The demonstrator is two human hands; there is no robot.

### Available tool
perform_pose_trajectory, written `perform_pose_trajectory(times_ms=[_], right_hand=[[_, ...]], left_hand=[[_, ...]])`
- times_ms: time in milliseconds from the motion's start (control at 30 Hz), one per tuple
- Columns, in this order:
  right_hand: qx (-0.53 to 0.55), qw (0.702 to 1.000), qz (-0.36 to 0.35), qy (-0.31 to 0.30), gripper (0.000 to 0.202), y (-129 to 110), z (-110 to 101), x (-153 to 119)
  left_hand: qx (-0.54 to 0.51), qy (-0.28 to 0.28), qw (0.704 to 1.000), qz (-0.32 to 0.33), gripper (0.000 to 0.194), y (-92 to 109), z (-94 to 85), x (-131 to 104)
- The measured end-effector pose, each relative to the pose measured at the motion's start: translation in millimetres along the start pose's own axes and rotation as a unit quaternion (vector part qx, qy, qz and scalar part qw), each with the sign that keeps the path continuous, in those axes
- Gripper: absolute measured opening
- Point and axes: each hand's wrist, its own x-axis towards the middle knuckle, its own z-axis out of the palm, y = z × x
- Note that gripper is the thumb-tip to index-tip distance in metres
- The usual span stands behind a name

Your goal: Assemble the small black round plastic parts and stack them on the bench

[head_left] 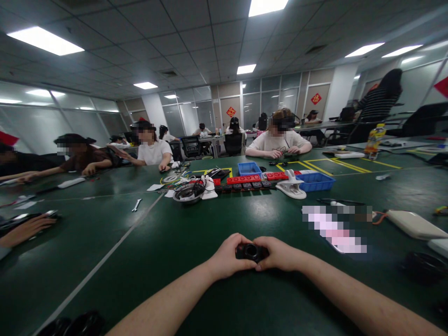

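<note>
A small black part [252,252] with a round opening in its upper face is held just above or on the green table [196,224], near the lower middle of the view. My left hand [227,256] grips its left side, thumb in front and fingers behind. On the right side, my right hand [280,254] holds the same part in a like way. The fingertips of both hands nearly meet around it. The undersides of the part and some fingers are hidden.
Ahead lie red blocks [245,179], blue bins [317,182], a metal bowl [189,192] with cables and a white clamp stand [291,186]. A wrench [136,205] is at left, a blurred phone-like object [336,231] at right. Black rings [423,267] sit lower right. Several people sit around.
</note>
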Motion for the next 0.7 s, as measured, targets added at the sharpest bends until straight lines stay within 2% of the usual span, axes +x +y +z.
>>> perform_pose_trajectory(times_ms=[433, 567, 700], right_hand=[[0.006, 1.000, 0.020, 0.010, 0.035, 3.8, 2.7, 1.0], [-0.050, 0.995, 0.057, 0.063, 0.041, 4.1, 9.5, 3.3], [-0.142, 0.973, 0.103, 0.147, 0.040, -1.3, 23.1, 7.6]], left_hand=[[0.000, 0.015, 1.000, -0.010, 0.040, 0.6, 2.8, -0.3], [0.006, 0.052, 0.998, -0.027, 0.038, 3.9, 7.9, -1.9], [0.044, 0.122, 0.990, -0.048, 0.032, 4.3, 15.4, -1.6]])
